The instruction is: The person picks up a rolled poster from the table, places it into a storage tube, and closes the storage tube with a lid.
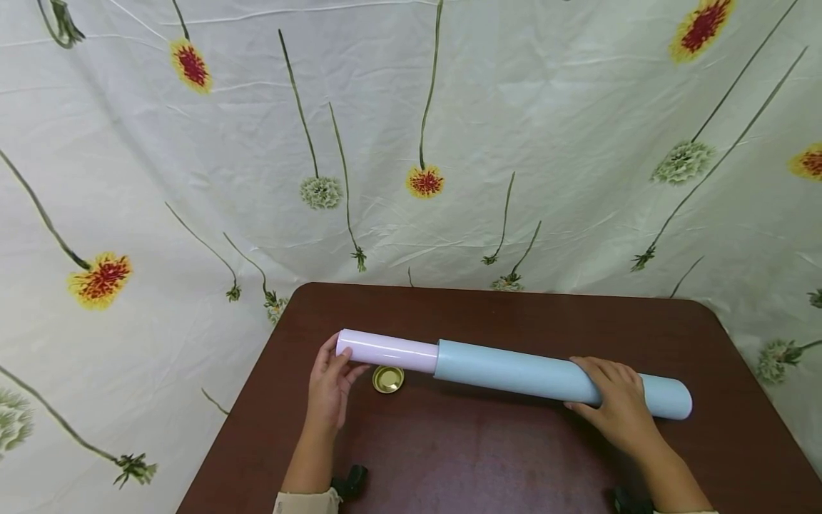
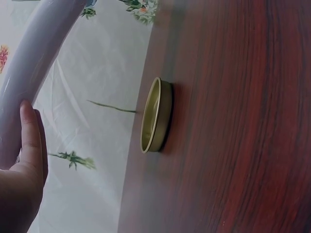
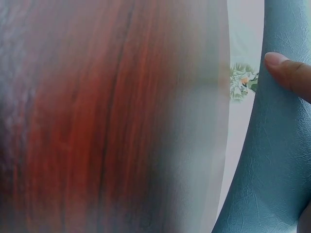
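A glossy pale lilac roll sticks out of the left end of a longer light blue tube. The part inside the tube is hidden. My left hand holds the lilac roll at its outer end, thumb on the near side. Toward the other end of the blue tube, my right hand grips it from above. In the right wrist view its thumb lies along the tube's leathery, creased surface. Just below the lilac roll in the head view, a round shallow gold lid sits on the table, hollow side up.
The dark reddish-brown wooden table has rounded far corners. Behind it hangs a pale cloth printed with flowers, close along the far edge. Dark straps sit by the wrists.
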A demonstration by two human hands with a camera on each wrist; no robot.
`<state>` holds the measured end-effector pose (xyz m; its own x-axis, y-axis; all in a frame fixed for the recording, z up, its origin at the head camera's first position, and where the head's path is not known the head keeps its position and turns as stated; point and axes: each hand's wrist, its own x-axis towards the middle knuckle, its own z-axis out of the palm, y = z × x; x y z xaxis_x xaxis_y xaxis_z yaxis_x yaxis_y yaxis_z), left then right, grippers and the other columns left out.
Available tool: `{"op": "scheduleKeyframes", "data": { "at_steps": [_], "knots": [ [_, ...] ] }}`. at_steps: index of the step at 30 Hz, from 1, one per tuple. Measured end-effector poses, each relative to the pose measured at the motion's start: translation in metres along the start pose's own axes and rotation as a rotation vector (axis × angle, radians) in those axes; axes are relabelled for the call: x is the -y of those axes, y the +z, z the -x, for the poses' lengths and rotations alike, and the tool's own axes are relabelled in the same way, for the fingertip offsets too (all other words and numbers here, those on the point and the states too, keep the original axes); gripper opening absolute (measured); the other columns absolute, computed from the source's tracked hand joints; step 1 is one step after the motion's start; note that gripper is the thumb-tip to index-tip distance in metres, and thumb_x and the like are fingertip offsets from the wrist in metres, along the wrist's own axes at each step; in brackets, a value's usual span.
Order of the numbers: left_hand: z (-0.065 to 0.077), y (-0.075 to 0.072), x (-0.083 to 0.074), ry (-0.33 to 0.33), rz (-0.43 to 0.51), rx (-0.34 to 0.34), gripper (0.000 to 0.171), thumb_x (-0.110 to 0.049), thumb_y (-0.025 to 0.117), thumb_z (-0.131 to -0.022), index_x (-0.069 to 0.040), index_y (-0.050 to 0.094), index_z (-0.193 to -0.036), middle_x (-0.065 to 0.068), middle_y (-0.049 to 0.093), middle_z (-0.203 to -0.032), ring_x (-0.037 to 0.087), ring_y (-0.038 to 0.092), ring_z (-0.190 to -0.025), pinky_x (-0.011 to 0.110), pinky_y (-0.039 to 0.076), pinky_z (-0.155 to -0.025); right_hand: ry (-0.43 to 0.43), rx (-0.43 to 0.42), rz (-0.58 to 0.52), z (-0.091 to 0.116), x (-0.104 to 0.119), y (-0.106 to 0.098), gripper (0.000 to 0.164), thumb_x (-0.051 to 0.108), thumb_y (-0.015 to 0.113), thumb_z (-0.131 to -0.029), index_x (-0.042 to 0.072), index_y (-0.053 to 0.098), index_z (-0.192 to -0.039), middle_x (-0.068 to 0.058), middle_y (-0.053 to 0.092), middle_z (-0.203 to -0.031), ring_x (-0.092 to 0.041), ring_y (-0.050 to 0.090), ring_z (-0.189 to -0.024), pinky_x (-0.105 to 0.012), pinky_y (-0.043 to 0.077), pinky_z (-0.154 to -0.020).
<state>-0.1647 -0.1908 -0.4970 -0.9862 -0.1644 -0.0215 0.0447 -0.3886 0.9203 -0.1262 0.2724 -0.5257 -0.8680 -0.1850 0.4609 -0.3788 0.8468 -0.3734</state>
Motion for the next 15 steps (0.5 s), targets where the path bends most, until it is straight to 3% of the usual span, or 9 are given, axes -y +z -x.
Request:
{"op": "scheduleKeyframes", "data": {
  "at_steps": [15],
  "knots": [
    [0.0017,0.0025,0.0033,-0.027,-0.057,-0.009,0.039,-0.007,0.052,-0.103,-0.006,0.045,-0.141,-0.005,0.061,-0.117,0.010,0.064,-0.095,0.028,0.059,-0.082,0.002,0.004,-0.005,-0.0002,0.0036,0.0027,0.084,0.020,0.097,-0.061,0.013,0.060,-0.136,-0.016,0.063,-0.126,-0.039,0.055,-0.114,-0.062,0.030,-0.098]
  ]
}}
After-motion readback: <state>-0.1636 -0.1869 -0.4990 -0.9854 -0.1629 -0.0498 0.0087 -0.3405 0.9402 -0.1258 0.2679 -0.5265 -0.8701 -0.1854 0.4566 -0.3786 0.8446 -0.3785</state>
